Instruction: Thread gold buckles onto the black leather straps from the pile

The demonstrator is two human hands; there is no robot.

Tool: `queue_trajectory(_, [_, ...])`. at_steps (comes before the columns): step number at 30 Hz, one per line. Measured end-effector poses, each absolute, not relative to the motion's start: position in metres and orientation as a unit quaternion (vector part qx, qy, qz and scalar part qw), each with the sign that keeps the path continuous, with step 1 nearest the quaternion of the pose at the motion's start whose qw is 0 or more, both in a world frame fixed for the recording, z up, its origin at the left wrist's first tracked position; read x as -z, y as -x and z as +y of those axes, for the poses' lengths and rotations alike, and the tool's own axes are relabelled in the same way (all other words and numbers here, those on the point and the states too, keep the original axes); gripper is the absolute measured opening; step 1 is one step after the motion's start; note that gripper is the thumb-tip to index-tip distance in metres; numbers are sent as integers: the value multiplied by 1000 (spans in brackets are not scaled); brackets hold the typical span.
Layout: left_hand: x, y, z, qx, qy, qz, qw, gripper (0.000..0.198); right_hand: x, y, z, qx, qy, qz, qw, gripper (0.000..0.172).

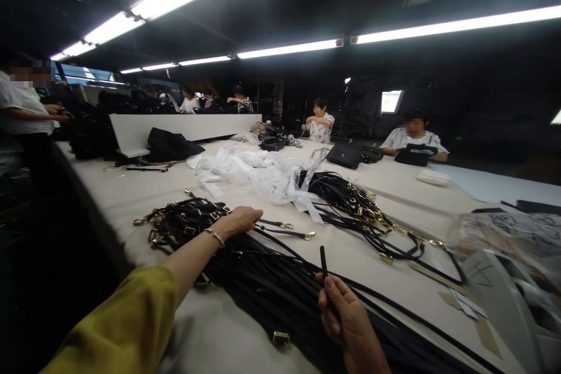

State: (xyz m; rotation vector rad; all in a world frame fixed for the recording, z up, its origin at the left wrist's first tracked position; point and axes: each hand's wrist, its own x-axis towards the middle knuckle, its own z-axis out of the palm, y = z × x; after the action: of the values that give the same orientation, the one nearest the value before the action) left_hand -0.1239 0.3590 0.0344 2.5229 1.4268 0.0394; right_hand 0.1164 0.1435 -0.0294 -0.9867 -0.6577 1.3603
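Observation:
My left hand [240, 220] reaches over the upper end of a large bundle of black straps [263, 269], its fingers pressed together at a strap; what lies between them is hard to make out. Lower right, my right hand [344, 310] is closed on a black strap end [323, 260] that points upward between thumb and fingers. Gold buckles and clasps [188, 229] are tangled in the pile left of my left hand. Two short strap ends with gold clasps [309, 235] lie just right of it. A gold buckle [281, 338] hangs at the bundle's lower edge.
White wrapping material [249, 169] lies mid-table, beside a second strap pile [350, 204] with gold hardware. A grey-white device [499, 298] and clear plastic [517, 239] stand at right. Black bags [344, 155] lie farther back. Several people work around the table, whose left edge drops off.

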Motion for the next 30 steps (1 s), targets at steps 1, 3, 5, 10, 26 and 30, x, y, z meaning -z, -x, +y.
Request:
queue_trajectory(1, [-39,128,354,-37,-868,478,130,22,30,-116,144,-591,430,-290,618,52])
queue_trajectory(3, [-50,134,340,-97,-870,460,152,18,29,-117,143,-584,438,-298,615,51])
queue_trajectory(5, [-60,138,320,-171,-862,441,182,12,23,-116,141,-567,453,-305,617,49])
queue_trajectory(10, [-82,133,249,-331,-810,379,300,16,-21,-105,127,-498,453,-428,604,44])
queue_trajectory(26, [-97,122,90,-456,-439,63,772,40,-78,-39,24,-657,329,-432,523,38])
queue_trajectory(30, [-87,130,68,-449,-416,18,791,37,-76,-29,-6,-690,330,-392,511,40])
